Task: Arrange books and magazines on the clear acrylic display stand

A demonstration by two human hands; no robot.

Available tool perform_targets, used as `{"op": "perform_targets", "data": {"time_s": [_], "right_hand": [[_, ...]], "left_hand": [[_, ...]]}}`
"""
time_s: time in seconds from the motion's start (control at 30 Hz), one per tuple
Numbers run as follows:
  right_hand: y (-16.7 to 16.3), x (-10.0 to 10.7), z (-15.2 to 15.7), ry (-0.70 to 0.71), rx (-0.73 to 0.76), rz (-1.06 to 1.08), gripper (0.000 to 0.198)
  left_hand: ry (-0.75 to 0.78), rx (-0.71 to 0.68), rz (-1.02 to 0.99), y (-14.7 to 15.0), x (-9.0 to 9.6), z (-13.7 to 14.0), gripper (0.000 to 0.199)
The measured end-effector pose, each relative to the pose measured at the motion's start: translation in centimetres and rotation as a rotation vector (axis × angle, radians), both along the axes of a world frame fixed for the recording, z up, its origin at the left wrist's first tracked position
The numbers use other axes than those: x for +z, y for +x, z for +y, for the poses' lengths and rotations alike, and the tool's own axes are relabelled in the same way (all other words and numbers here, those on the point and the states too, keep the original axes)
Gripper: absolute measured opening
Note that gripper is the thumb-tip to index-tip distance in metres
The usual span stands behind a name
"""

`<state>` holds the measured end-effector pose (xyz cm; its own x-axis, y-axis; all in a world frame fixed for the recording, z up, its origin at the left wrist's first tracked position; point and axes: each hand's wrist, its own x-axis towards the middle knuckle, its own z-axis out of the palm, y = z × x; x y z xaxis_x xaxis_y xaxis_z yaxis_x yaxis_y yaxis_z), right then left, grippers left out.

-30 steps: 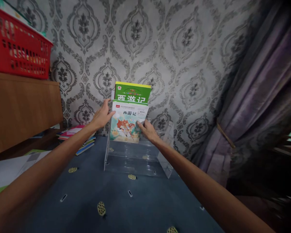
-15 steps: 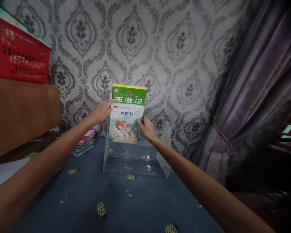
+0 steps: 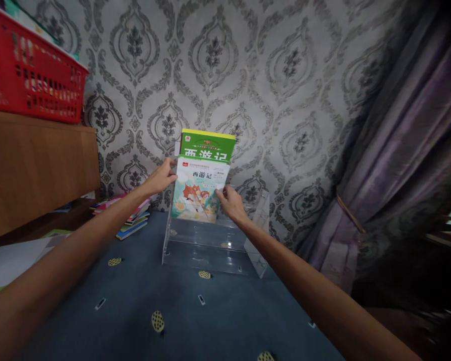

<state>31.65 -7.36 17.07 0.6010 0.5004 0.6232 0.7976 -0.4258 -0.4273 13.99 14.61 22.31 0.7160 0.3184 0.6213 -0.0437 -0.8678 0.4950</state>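
Head view: far left, a red basket (image 3: pixel 7 95) sits on a wooden cabinet (image 3: pixel 41 165). Next, a stack of books (image 3: pixel 135 228), then the left hand (image 3: pixel 161 176) at the left edge of a white Journey to the West book (image 3: pixel 197 198); whether its grip pinches, I cannot tell. That book stands in a clear stand (image 3: pixel 256 250), before a green book (image 3: pixel 208 143). The right hand's (image 3: pixel 231 201) grip pinches its right edge. Far right hangs a purple curtain (image 3: pixel 394 165).

The pale book (image 3: pixel 197 195) hides the lower part of the green book (image 3: pixel 209 143)
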Motion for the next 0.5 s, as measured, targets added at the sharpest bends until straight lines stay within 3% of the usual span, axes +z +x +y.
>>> {"op": "perform_targets", "data": {"time_s": [0.1, 0.23, 0.5], "right_hand": [[0.1, -0.3, 0.0, -0.013, -0.008, 0.001, 0.022], [-0.2, -0.4, -0.1, -0.032, -0.009, 0.009, 0.021], [-0.7, -0.4, -0.3, -0.061, -0.007, 0.032, 0.021]], "left_hand": [[-0.094, -0.056, 0.063, 0.0, -0.6, 0.4, 0.033], [-0.099, -0.079, 0.109, -0.1, -1.2, 0.5, 0.021], [-0.101, -0.09, 0.157, -0.6, -1.7, 0.1, 0.021]]}}
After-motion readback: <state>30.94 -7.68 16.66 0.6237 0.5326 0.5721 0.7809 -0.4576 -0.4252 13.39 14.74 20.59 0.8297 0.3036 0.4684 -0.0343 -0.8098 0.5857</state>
